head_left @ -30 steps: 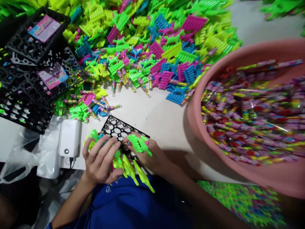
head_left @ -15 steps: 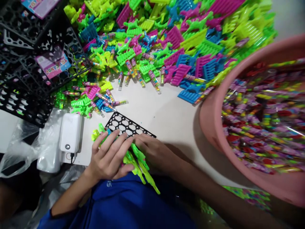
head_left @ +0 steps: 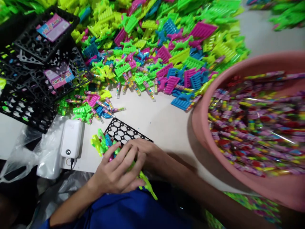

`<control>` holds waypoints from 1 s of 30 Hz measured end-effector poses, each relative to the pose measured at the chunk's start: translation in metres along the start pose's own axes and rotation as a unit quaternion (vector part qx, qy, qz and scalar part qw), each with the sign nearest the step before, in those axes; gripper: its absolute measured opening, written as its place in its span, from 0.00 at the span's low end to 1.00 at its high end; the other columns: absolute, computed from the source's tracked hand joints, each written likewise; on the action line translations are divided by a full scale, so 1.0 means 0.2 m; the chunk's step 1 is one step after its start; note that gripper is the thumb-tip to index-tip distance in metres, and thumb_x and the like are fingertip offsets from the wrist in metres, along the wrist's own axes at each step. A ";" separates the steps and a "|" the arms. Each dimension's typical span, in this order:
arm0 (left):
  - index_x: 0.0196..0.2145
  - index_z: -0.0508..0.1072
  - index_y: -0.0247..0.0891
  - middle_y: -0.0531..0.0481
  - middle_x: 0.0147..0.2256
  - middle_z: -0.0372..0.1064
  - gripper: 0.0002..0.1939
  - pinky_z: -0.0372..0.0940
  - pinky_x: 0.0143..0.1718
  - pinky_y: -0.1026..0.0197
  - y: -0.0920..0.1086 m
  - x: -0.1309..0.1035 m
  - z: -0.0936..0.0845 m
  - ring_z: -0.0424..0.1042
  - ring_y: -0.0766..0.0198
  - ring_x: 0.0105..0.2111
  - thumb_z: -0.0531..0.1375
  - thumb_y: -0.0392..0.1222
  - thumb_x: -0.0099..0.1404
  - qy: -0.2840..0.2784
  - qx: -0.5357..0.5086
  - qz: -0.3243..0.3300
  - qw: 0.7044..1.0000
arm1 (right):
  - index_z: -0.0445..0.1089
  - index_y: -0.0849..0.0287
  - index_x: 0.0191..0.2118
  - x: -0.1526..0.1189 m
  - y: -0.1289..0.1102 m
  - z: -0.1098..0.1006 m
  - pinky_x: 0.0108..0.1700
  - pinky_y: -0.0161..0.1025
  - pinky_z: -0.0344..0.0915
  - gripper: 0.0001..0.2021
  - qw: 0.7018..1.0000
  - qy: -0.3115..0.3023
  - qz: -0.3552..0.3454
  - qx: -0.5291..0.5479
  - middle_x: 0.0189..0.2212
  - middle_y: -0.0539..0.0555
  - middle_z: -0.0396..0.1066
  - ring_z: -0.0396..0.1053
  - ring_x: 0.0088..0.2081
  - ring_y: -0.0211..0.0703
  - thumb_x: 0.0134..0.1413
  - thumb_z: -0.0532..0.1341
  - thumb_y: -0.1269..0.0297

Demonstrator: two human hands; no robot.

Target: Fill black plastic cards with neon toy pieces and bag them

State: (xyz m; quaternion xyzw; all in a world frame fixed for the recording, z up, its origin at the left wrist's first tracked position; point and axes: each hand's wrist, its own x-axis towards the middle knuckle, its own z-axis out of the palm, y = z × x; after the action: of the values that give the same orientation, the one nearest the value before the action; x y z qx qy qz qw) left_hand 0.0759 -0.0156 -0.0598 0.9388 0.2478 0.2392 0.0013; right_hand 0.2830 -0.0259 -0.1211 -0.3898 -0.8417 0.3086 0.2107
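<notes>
Our L hand [head_left: 120,170] has slid over our R hand [head_left: 149,152], so work at the black honeycomb tray [head_left: 133,129] on the table [head_left: 164,119] is now mostly hidden; L fingers part-spread, R grip covered, can't tell what either holds, w/ lime toy [head_left: 149,187] poking out below

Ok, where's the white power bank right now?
In the head view, the white power bank lies on the left of the table, just right of the clear plastic bag, its black cable plugged in.

Single head cam, looks fwd & down at table from close above hands.
</notes>
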 end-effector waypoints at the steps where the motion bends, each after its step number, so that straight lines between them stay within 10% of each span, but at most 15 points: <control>1: 0.57 0.81 0.35 0.40 0.50 0.84 0.29 0.55 0.77 0.46 0.01 0.00 0.01 0.77 0.53 0.60 0.44 0.53 0.84 0.000 0.003 0.001 1.000 | 0.73 0.59 0.46 0.01 0.01 -0.03 0.47 0.50 0.75 0.09 1.000 -0.018 -0.004 0.009 0.42 0.59 0.76 0.75 0.43 0.53 0.67 0.60 0.78; 4: 0.51 0.83 0.38 0.44 0.45 0.84 0.29 0.58 0.75 0.47 0.01 -0.02 0.03 0.79 0.55 0.56 0.44 0.53 0.84 0.020 0.012 -0.003 1.000 | 0.73 0.58 0.47 0.09 0.05 -0.15 0.45 0.45 0.75 0.11 0.993 -0.079 -0.014 0.087 0.42 0.56 0.78 0.76 0.41 0.48 0.66 0.59 0.79; 9: 0.43 0.82 0.40 0.44 0.43 0.84 0.27 0.64 0.70 0.49 0.01 -0.02 0.04 0.78 0.56 0.53 0.45 0.50 0.83 0.045 0.010 -0.006 0.999 | 0.69 0.61 0.63 0.42 0.15 -0.23 0.58 0.49 0.74 0.22 0.987 0.129 0.100 -0.015 0.58 0.63 0.74 0.73 0.60 0.55 0.70 0.51 0.81; 13: 0.40 0.81 0.40 0.44 0.40 0.83 0.24 0.64 0.70 0.49 -0.01 -0.02 0.04 0.79 0.56 0.51 0.47 0.47 0.81 0.053 0.010 0.000 0.999 | 0.63 0.63 0.72 0.58 0.21 -0.16 0.52 0.47 0.76 0.32 0.985 0.081 0.117 -0.097 0.56 0.66 0.72 0.73 0.58 0.57 0.65 0.51 0.85; 21: 0.41 0.79 0.38 0.43 0.39 0.82 0.21 0.69 0.64 0.46 -0.08 -0.06 -0.03 0.80 0.54 0.50 0.46 0.43 0.80 0.051 0.030 0.001 0.998 | 0.56 0.64 0.76 0.20 0.17 -0.19 0.49 0.51 0.77 0.29 0.965 0.169 0.187 -0.076 0.52 0.67 0.72 0.76 0.50 0.59 0.73 0.50 0.75; 30: 0.41 0.79 0.38 0.44 0.38 0.81 0.21 0.68 0.62 0.47 -0.09 -0.05 0.01 0.81 0.54 0.48 0.46 0.41 0.78 0.077 0.018 -0.006 0.997 | 0.70 0.54 0.64 -0.11 -0.09 -0.13 0.52 0.47 0.76 0.16 0.903 0.245 0.278 0.217 0.42 0.56 0.73 0.74 0.40 0.47 0.77 0.57 0.59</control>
State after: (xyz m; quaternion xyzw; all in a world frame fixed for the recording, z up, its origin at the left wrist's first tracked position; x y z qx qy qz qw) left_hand 0.0610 -0.0049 -0.0687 0.9161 0.2572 0.3059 -0.0333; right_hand 0.3016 -0.0432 -0.0920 -0.6160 -0.5333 0.4240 0.3955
